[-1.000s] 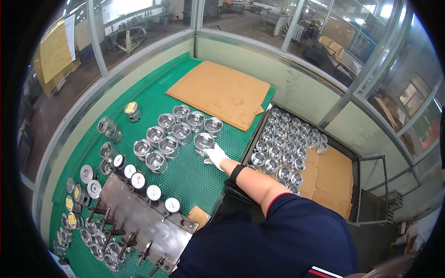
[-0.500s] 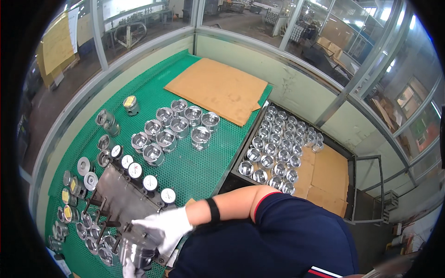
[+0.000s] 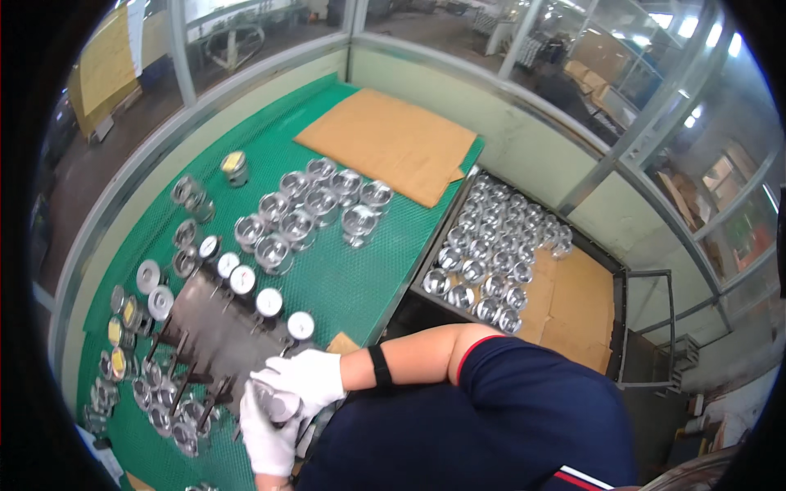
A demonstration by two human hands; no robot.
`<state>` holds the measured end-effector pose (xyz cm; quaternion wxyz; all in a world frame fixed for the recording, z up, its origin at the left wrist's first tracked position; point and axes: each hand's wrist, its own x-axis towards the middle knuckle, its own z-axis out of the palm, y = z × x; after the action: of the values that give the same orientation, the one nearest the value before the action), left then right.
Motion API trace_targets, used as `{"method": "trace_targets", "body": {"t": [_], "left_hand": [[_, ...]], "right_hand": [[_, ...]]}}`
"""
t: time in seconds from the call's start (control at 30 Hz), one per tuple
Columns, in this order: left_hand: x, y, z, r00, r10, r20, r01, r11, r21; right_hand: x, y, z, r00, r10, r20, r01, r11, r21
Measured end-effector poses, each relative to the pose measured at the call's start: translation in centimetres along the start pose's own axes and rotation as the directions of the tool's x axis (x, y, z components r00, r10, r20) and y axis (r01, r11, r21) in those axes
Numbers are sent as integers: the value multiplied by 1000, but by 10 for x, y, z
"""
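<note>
Gloved in white, my left hand (image 3: 268,435) and my right hand (image 3: 307,378) close around one metal piston (image 3: 282,406) at the lower middle. The left is wrapped along its near left side, the right over its top and right side. The fingers hide much of the piston. It is held at the near right end of a dark metal gauge plate (image 3: 219,327). Along the plate's far edge stand several round white dial gauges (image 3: 268,302). Dark bars (image 3: 187,376) stick out from its left side.
Grouped pistons (image 3: 297,225) stand on the green mat (image 3: 360,282), with a cardboard sheet (image 3: 389,143) behind. More pistons (image 3: 160,419) sit left of the plate, some with yellow labels (image 3: 119,360). On the right, a dark-framed bin (image 3: 616,327) holds pistons on cardboard. Windowed partitions (image 3: 491,98) enclose the bench.
The piston has moved right and away from me, toward the plate's end. My left hand has come up from the lower edge to its side. The view has shifted slightly.
</note>
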<state>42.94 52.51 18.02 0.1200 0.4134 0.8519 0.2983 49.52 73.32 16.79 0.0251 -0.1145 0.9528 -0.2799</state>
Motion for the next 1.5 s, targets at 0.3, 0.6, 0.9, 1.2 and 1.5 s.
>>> {"method": "trace_targets", "body": {"t": [0.3,0.6,0.9,1.2,1.5], "left_hand": [[12,-4,21,979,45,-201,-27,995,92],[31,-26,30,972,64,-226,-68,998,-12],[38,-31,26,969,80,-233,-92,995,-38],[37,-33,31,962,72,-262,-85,996,-36],[39,-34,33,952,90,-293,-99,995,-15]], "right_hand": [[-25,5,2,945,298,137,-327,822,466],[-23,18,34,795,444,413,-570,314,760],[-18,23,38,823,407,397,-533,308,788],[-17,32,44,813,436,384,-569,458,683],[-14,27,35,814,447,371,-570,497,654]]}}
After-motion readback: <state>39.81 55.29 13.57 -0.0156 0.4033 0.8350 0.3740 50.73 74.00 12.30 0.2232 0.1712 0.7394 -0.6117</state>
